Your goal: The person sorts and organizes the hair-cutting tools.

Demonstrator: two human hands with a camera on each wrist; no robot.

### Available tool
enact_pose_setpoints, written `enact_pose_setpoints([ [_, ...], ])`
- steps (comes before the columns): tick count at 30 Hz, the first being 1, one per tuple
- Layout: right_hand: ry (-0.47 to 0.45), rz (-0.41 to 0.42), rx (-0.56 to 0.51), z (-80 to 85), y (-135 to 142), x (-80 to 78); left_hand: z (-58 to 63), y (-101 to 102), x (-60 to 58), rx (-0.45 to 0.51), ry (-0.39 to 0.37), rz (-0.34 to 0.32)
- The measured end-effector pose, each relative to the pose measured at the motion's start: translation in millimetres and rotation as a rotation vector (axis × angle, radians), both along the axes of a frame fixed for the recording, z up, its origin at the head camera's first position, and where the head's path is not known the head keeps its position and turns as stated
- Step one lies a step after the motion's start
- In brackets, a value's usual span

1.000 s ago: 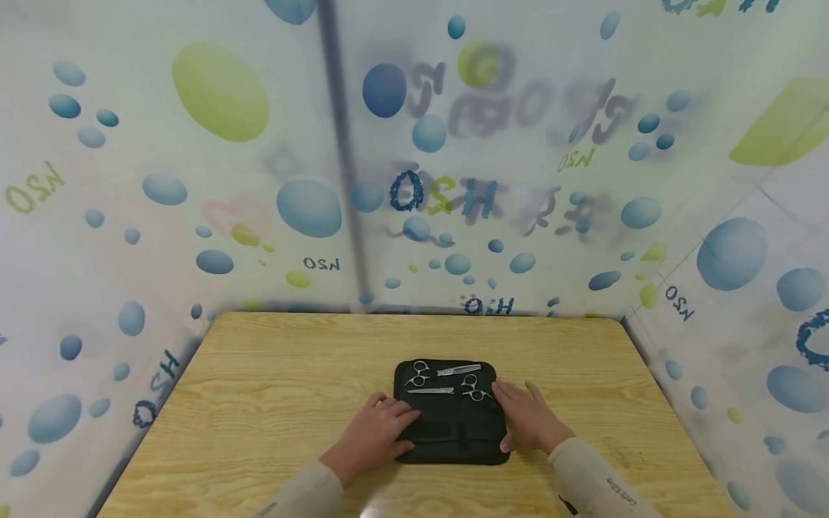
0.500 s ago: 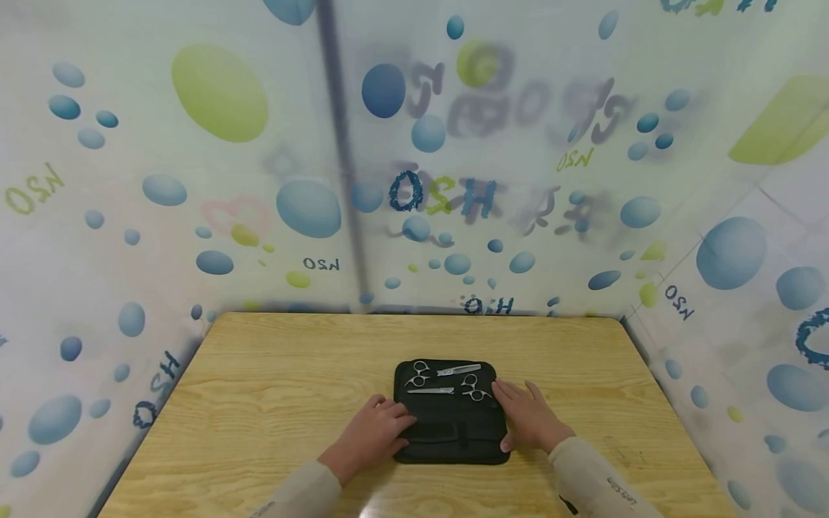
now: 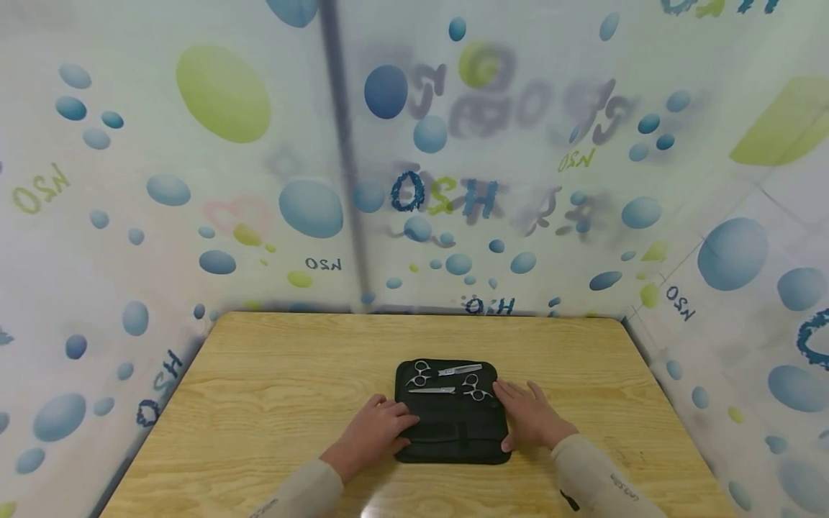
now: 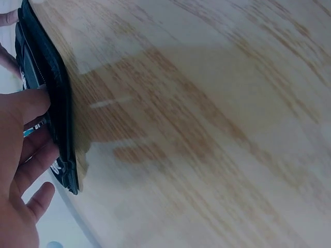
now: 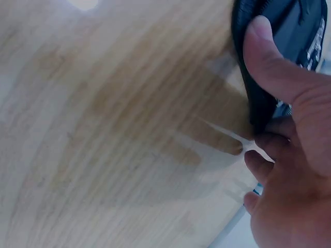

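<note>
A black zippered case (image 3: 447, 432) lies flat on the wooden table (image 3: 291, 374) in the head view. On its far half are two pairs of silver scissors, pointing opposite ways: the farther pair (image 3: 460, 370) has its finger rings at the left, the nearer pair (image 3: 432, 390) at the right. My left hand (image 3: 376, 432) rests on the case's left edge, fingertips on its top, thumb near the front corner. Along the right edge lies my right hand (image 3: 534, 421), its thumb at the front right corner. In the right wrist view the thumb touches the case's rim.
Bare wood surrounds the case on the table. A pale wall covering (image 3: 311, 144) with blue and green dots and letters stands behind the table's far edge and along both sides.
The left fingers shift very slightly along the case's left edge. The case, the scissors and the right hand stay in place.
</note>
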State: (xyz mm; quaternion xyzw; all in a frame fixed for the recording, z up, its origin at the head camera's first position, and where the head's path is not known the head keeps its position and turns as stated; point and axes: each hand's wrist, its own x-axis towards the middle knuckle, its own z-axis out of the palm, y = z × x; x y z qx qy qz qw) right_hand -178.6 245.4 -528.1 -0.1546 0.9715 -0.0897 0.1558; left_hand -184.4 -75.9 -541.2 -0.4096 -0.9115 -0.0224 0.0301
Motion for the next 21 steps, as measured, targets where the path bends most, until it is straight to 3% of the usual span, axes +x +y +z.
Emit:
enact_pose_setpoints([
  [8, -0.054, -0.012, -0.023, 5.9, 2.8, -2.5, 2.8, -0.8, -1.3, 0.021, -0.041, 0.012],
  [21, -0.048, 0.007, -0.012, 3.0, 5.2, -0.1, 4.0, 3.4, -4.0, -0.034, -0.076, 0.048],
])
